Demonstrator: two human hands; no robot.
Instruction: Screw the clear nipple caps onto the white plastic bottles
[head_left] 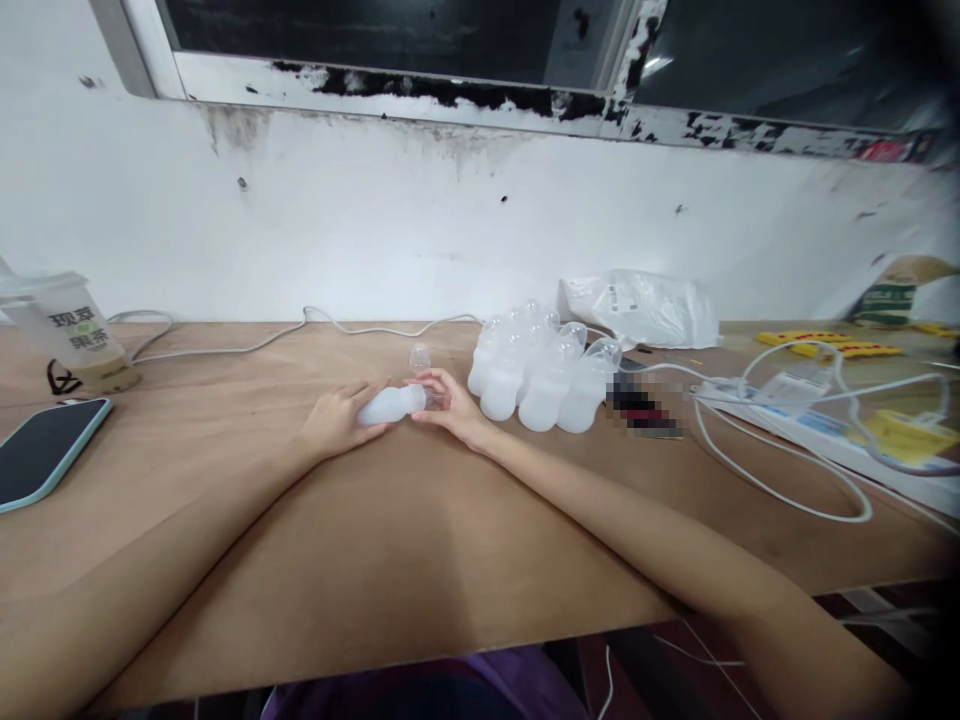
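Observation:
A small white plastic bottle (pixel 391 404) lies on its side on the wooden table (pixel 420 540). My left hand (pixel 335 420) is wrapped round its base end. My right hand (pixel 448 401) pinches its neck end, fingers closed on the cap area. A clear dome-shaped cap (pixel 419 357) stands on the table just behind my hands. To the right of my right hand lies a cluster of several similar white bottles (pixel 540 370) with clear caps, packed side by side.
A phone (pixel 43 450) lies at the left edge, with a drink cup (pixel 71 332) behind it. A white plastic bag (pixel 637 310) sits behind the bottles. A power strip (pixel 810 425) with looping white cables occupies the right side. A wall rises behind the table.

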